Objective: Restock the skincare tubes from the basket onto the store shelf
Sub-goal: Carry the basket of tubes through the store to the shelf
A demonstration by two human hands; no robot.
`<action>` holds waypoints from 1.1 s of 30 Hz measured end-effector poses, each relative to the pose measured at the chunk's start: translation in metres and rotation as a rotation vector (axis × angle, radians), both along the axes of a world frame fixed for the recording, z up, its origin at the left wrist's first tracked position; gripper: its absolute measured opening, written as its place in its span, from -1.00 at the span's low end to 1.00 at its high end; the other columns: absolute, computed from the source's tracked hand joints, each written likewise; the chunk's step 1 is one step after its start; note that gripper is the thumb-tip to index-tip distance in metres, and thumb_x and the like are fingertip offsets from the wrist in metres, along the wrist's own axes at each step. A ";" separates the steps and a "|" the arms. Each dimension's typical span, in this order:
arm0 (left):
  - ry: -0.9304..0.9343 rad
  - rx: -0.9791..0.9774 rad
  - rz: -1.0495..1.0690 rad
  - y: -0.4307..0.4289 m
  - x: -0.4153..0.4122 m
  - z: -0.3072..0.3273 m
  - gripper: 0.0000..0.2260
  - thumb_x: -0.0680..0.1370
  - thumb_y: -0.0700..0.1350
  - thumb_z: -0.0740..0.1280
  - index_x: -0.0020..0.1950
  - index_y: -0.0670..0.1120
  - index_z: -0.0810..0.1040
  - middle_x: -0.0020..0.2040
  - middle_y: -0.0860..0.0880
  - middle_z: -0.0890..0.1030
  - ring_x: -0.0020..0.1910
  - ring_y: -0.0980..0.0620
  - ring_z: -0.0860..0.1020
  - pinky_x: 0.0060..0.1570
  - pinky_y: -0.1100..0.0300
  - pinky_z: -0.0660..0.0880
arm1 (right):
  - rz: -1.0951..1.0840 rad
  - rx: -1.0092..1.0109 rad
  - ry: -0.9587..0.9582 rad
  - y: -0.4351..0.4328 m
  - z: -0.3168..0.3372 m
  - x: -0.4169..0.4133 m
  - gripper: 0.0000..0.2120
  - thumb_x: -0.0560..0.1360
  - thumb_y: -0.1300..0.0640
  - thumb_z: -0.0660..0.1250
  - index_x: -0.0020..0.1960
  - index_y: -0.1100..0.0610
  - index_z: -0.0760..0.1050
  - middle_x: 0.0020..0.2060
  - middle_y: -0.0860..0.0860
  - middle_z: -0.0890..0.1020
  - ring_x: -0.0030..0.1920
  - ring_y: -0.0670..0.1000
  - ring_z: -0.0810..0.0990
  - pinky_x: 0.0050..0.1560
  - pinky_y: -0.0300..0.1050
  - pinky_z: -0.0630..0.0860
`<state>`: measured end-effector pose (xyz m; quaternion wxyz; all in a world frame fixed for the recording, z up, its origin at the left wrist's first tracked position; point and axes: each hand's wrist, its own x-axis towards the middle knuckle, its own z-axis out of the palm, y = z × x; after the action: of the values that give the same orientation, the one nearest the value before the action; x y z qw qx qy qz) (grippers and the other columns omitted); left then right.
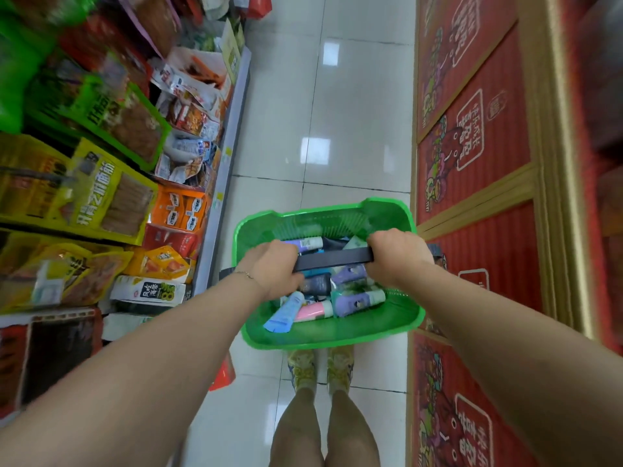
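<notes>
A green plastic basket (323, 335) hangs in front of me above the aisle floor. Both hands grip its black handle (333, 259): my left hand (274, 267) at the left end, my right hand (399, 256) at the right end. Several skincare tubes lie loose inside, among them a blue tube (285, 313), a pink tube (313, 311), a purple tube (359, 299) and a dark tube (315, 284). The handle and my hands hide some of the tubes.
Shelves (222, 170) packed with snack bags run along the left of the aisle. Red and gold display panels (472, 170) line the right side. White floor tiles (320, 112) stretch ahead between them. My legs and shoes (320, 369) show below the basket.
</notes>
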<state>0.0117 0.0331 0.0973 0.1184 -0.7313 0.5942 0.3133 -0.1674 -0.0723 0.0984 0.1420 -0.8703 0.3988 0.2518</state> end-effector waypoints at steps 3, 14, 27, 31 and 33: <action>-0.030 -0.040 -0.038 0.006 0.005 0.039 -0.75 0.53 0.06 0.26 0.08 -0.09 0.49 -0.14 -0.10 0.51 -0.17 -0.12 0.50 -0.13 0.13 0.47 | 0.071 -0.088 -0.015 0.004 0.044 0.005 -0.89 0.49 0.08 0.24 -0.14 0.08 0.33 -0.37 -0.04 0.37 -0.30 0.09 0.40 -0.24 -0.12 0.29; -0.044 -0.318 0.143 0.012 0.024 0.151 -0.89 0.51 0.01 0.27 -0.13 -0.02 0.45 -0.25 -0.05 0.48 -0.20 -0.14 0.52 -0.25 0.16 0.38 | 0.011 -0.172 -0.149 0.004 0.163 0.022 -0.89 0.44 0.10 0.27 -0.12 0.14 0.45 -0.28 0.05 0.48 -0.15 0.18 0.57 -0.28 -0.12 0.35; 0.057 -0.572 0.359 -0.065 0.046 0.235 -0.74 0.40 -0.10 0.40 -0.41 -0.03 0.36 -0.46 0.02 0.39 -0.32 -0.09 0.46 -0.44 0.20 0.21 | -0.294 -0.480 -0.738 -0.062 0.224 0.043 -0.61 0.33 0.25 0.39 -0.43 0.04 0.17 -0.49 0.04 0.42 -0.41 0.15 0.32 -0.38 -0.07 0.18; 0.031 -0.620 0.385 -0.100 0.058 0.251 -0.72 0.35 -0.08 0.43 -0.44 0.02 0.35 -0.48 0.03 0.38 -0.33 -0.08 0.46 -0.39 0.17 0.27 | -0.280 -0.545 -0.822 -0.101 0.234 0.055 -0.57 0.36 0.11 0.41 -0.43 0.04 0.14 -0.55 -0.02 0.27 -0.49 0.15 0.27 -0.42 -0.11 0.13; 0.021 -0.651 0.361 -0.129 0.065 0.263 -0.74 0.35 -0.09 0.42 -0.43 0.02 0.36 -0.46 0.03 0.39 -0.31 -0.08 0.48 -0.38 0.15 0.33 | -0.296 -0.578 -0.869 -0.128 0.242 0.060 -0.61 0.36 0.07 0.35 -0.43 0.05 0.14 -0.54 -0.07 0.21 -0.50 0.12 0.22 -0.42 -0.12 0.10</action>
<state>0.0765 -0.0956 0.3601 -0.1836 -0.8204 0.5253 0.1314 -0.1079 -0.2000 0.3407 0.0829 -0.8322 0.4748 -0.2740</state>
